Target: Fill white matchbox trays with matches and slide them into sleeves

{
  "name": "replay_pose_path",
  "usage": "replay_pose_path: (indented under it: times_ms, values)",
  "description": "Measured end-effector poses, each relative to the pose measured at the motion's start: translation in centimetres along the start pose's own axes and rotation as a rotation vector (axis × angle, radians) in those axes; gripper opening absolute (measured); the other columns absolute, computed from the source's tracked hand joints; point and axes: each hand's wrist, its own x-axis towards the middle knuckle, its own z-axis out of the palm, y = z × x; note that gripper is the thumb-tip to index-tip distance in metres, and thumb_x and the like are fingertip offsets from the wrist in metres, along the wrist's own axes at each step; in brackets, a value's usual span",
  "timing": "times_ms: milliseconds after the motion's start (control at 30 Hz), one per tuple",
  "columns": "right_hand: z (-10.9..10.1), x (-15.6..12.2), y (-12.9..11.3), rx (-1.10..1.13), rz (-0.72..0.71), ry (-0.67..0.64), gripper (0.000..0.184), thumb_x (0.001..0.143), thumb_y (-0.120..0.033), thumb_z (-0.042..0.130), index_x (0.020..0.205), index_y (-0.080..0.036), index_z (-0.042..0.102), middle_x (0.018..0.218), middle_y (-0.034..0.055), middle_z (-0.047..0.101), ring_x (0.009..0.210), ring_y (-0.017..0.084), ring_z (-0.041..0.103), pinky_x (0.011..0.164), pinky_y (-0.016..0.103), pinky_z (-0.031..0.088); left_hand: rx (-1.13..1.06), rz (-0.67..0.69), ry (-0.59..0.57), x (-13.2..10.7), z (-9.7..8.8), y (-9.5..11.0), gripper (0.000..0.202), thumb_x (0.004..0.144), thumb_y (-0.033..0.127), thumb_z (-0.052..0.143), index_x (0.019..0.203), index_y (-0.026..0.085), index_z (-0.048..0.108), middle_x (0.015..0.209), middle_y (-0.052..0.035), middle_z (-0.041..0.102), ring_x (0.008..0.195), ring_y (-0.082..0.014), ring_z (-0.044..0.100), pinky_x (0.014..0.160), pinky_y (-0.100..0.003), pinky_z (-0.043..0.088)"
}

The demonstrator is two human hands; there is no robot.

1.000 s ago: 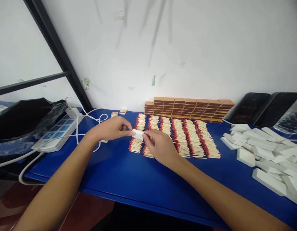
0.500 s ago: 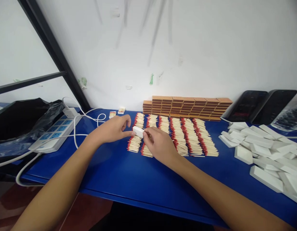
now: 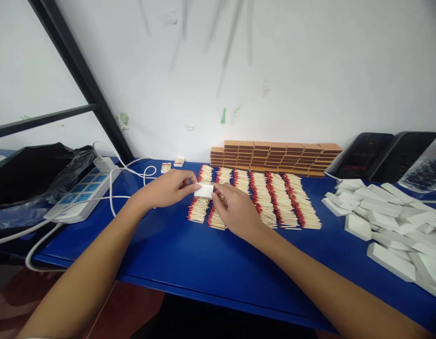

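My left hand (image 3: 168,189) and right hand (image 3: 237,212) both pinch a white box (image 3: 204,190) between their fingertips, just above the rows of matches (image 3: 263,197) on the blue counter (image 3: 189,259).

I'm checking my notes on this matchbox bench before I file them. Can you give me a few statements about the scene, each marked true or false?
1. The left hand and the right hand both grip one small white box above the matches. True.
2. The brown matchboxes lie scattered among the matches. False: the brown matchboxes stand stacked in a row against the wall.
3. A pile of white trays lies to the right of the matches. True.
4. The power strip sits among the white trays. False: it lies at the left end of the table.
5. The match heads are red. True.
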Motion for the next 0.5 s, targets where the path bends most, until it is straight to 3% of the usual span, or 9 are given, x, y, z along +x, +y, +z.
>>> replay_pose_path:
  times_ms: [200, 400, 500]
  values:
    - [-0.08, -0.1, -0.05, 0.028, 0.0, 0.006, 0.023, 0.096, -0.019, 0.059, 0.117, -0.021, 0.069, 0.097, 0.0039, 0.072, 0.073, 0.018, 0.059, 0.066, 0.031, 0.04, -0.102, 0.028, 0.006, 0.16, 0.08, -0.52, 0.041, 0.104, 0.053, 0.047, 0.089, 0.016, 0.06, 0.072, 0.0009, 0.051, 0.064, -0.0134, 0.045, 0.06, -0.028, 0.035]
    - [-0.18, -0.19, 0.14, 0.01, -0.017, 0.013, 0.047, 0.094, -0.023, 0.068, 0.14, -0.022, 0.059, 0.11, 0.0063, 0.072, 0.076, 0.019, 0.062, 0.067, 0.033, 0.045, -0.149, 0.033, -0.011, 0.24, 0.07, -0.72, 0.043, 0.105, 0.055, 0.046, 0.087, 0.017, 0.059, 0.075, 0.0006, 0.049, 0.066, -0.0135, 0.043, 0.061, -0.028, 0.034]
    - [-0.04, -0.3, 0.21, -0.006, -0.033, 0.018, 0.045, 0.095, -0.026, 0.069, 0.139, -0.022, 0.06, 0.114, 0.0079, 0.071, 0.078, 0.021, 0.064, 0.068, 0.033, 0.047, -0.172, 0.038, -0.026, 0.24, 0.28, -0.38, 0.044, 0.104, 0.056, 0.046, 0.088, 0.017, 0.059, 0.076, 0.0004, 0.05, 0.067, -0.0136, 0.044, 0.062, -0.028, 0.035]
